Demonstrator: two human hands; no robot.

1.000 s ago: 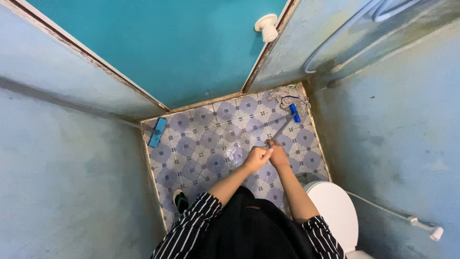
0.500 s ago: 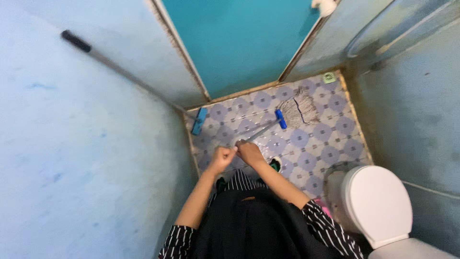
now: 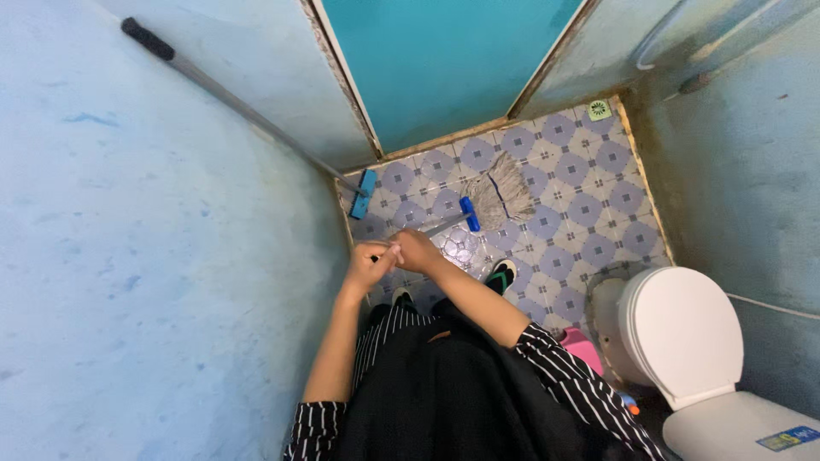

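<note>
Both hands, left hand (image 3: 369, 260) and right hand (image 3: 417, 249), have their fingers closed around the mop handle (image 3: 437, 226). The string mop head (image 3: 501, 195) lies on the glossy tiled floor (image 3: 589, 209) near the door-side edge. Judging by that sheen, a foot could slip, or the handle could knock the squeegee (image 3: 363, 194) leaning in the left corner.

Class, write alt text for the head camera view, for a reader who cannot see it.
Seen from above, a person's left hand and right hand grip the metal handle of a grey string mop with a blue collar on a patterned tile floor. A blue-headed long-handled brush leans left; a white toilet sits right.

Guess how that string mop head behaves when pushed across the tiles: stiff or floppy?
Likely floppy: the mop head is loose strands splayed flat on the tiled floor. It probably drags rather than rolls. The tiles by it look wet and shiny, so it may be heavy with water.
</note>
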